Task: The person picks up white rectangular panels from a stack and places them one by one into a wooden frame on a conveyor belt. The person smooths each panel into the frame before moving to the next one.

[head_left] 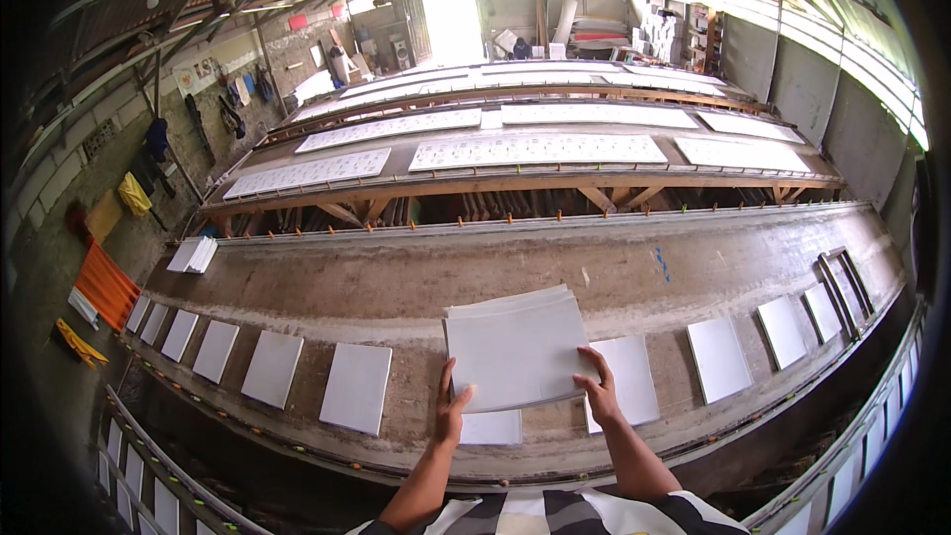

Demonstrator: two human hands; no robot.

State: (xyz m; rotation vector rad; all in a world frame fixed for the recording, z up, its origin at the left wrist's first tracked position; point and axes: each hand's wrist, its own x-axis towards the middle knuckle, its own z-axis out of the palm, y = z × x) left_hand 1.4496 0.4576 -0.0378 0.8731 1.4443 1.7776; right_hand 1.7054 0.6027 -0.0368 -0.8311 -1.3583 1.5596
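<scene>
Nearest, two bare forearms rise from the lower edge. The left hand [451, 418] grips the near left corner of a stack of white sheets [518, 349], its thumb lying on top and the other fingers hidden beneath, so their spread cannot be told. The right hand [598, 391] holds the stack's near right edge, fingers [592, 362] pressed flat on the top sheet. The stack hangs just above the long, dusty tabletop [416, 282], slightly fanned at its far edge.

Under and beside the stack, single white sheets lie flat in a row along the near side of the tabletop: one [491, 427] partly covered below the left hand, one [630, 376] beside the right hand, others [358, 386] well apart to the left and more [718, 357] to the right. A small pile of sheets [193, 255] sits at the far left end.

Farther off, wooden racks [515, 183] carry long patterned panels [538, 151], with walls and a bright doorway behind.
</scene>
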